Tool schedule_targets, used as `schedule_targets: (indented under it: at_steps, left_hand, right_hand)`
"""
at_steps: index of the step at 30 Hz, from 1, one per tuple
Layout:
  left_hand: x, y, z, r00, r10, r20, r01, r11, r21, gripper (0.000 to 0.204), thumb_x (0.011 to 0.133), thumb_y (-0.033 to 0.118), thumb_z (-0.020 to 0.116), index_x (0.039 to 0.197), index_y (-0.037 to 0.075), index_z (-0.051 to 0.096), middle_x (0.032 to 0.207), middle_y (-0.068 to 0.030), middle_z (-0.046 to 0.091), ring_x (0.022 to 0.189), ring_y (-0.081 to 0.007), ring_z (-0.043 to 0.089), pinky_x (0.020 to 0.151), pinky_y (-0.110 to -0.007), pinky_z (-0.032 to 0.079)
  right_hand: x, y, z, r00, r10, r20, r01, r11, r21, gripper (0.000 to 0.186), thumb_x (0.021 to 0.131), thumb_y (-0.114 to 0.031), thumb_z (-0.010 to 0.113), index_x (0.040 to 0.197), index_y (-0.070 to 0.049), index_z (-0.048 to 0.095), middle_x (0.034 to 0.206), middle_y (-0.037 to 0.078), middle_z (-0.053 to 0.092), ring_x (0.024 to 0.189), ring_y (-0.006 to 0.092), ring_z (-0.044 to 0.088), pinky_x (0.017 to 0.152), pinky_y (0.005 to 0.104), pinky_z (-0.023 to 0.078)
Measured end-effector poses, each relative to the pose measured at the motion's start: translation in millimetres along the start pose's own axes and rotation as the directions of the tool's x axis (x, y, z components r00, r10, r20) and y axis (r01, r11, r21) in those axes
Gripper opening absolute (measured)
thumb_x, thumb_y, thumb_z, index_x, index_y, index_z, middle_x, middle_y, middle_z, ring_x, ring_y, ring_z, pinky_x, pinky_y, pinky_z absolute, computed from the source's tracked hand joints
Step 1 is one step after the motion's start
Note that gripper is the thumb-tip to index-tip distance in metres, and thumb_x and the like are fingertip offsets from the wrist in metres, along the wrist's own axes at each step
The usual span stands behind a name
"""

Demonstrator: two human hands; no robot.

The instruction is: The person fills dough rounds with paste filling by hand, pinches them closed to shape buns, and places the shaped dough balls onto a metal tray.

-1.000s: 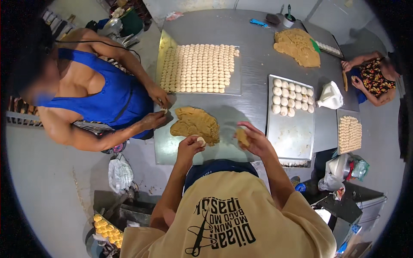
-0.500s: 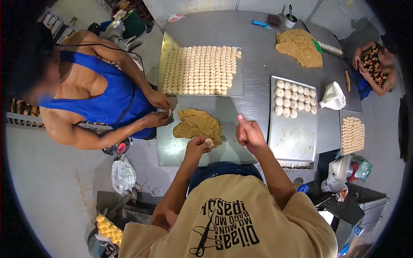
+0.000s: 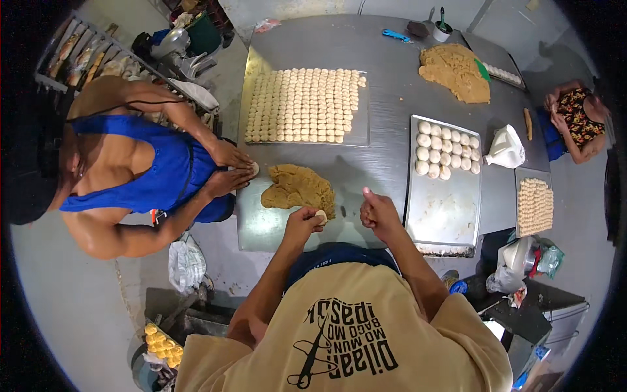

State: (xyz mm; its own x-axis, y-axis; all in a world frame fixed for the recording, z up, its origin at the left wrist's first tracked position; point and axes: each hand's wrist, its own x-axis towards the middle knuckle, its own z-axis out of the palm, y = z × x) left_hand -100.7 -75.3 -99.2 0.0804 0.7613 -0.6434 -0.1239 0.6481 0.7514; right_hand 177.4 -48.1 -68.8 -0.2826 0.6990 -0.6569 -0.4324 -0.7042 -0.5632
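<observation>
**Your left hand pinches a small pale dough piece**

You grip the piece with the fingertips of your left hand, right by the near side of the big brown lump on the shiny table. Your right hand is curled up like a fist, with its thumb poking out. I can't tell if anything is tucked inside it. It is between the brown lump and the metal tray, where round white dough balls sit at the far end. Past the brown lump, lots of little dough bits stand in rows. On your left, a person in a blue top has both hands at a pale dough round by the table's edge.
</observation>
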Motion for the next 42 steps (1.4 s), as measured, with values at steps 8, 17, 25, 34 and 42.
schedule_targets:
  at_steps: [8,17,25,34,42]
  left_hand:
    - [5.6,11.1,3.0,0.994,0.104,0.025,-0.104,0.994,0.027,0.023,0.1,0.01,0.077,0.118,-0.003,0.076,0.108,-0.0096,0.079,0.095,-0.0181,0.077,0.082,-0.032,0.064]
    - [-20.1,65.2,56.0,0.983,0.114,0.142,-0.116,0.993,0.007,0.035,0.107,0.021,0.073,0.13,-0.006,0.073,0.116,-0.0127,0.078,0.098,-0.0211,0.077,0.091,-0.036,0.066]
    - [-33.6,82.2,71.5,0.953,0.173,0.248,-0.154,0.984,-0.092,0.034,0.109,0.022,0.072,0.13,-0.005,0.073,0.12,-0.0117,0.077,0.105,-0.0209,0.077,0.095,-0.037,0.066]
    - [-39.3,80.4,59.5,0.957,0.222,0.185,-0.181,0.959,-0.218,0.032,0.106,0.018,0.076,0.126,-0.007,0.074,0.119,-0.0113,0.078,0.107,-0.0175,0.075,0.099,-0.036,0.062]
    - [-37.7,58.2,-11.5,0.991,0.13,-0.006,-0.122,0.908,-0.401,0.038,0.105,0.013,0.076,0.135,-0.009,0.069,0.122,-0.0136,0.076,0.106,-0.0236,0.076,0.099,-0.038,0.064]
  right_hand:
    - [-20.7,-19.5,28.3,0.954,-0.242,0.176,0.278,0.933,-0.226,0.012,0.106,-0.014,0.073,0.108,-0.004,0.067,0.089,0.007,0.062,0.082,0.0172,0.067,0.069,0.0315,0.055]
    - [-51.2,-28.8,39.6,0.848,-0.459,0.267,0.485,0.467,-0.739,0.052,0.09,-0.005,0.088,0.138,-0.003,0.069,0.124,0.013,0.071,0.101,0.0259,0.076,0.091,0.0351,0.063]
    - [-54.4,-25.1,50.8,0.553,-0.737,0.389,0.585,0.011,-0.811,0.04,0.088,-0.008,0.086,0.126,-0.003,0.075,0.11,0.017,0.073,0.093,0.0389,0.076,0.082,0.0463,0.065]
    - [-37.0,-15.5,79.0,0.64,-0.71,0.293,0.564,0.175,-0.807,0.025,0.088,-0.005,0.085,0.111,-0.002,0.077,0.102,0.013,0.077,0.084,0.0287,0.078,0.072,0.037,0.064]
    - [15.0,-3.1,81.0,0.881,-0.382,0.28,0.459,0.833,-0.308,0.021,0.095,-0.002,0.083,0.113,0.004,0.074,0.102,0.01,0.08,0.086,0.0174,0.078,0.076,0.0344,0.065]
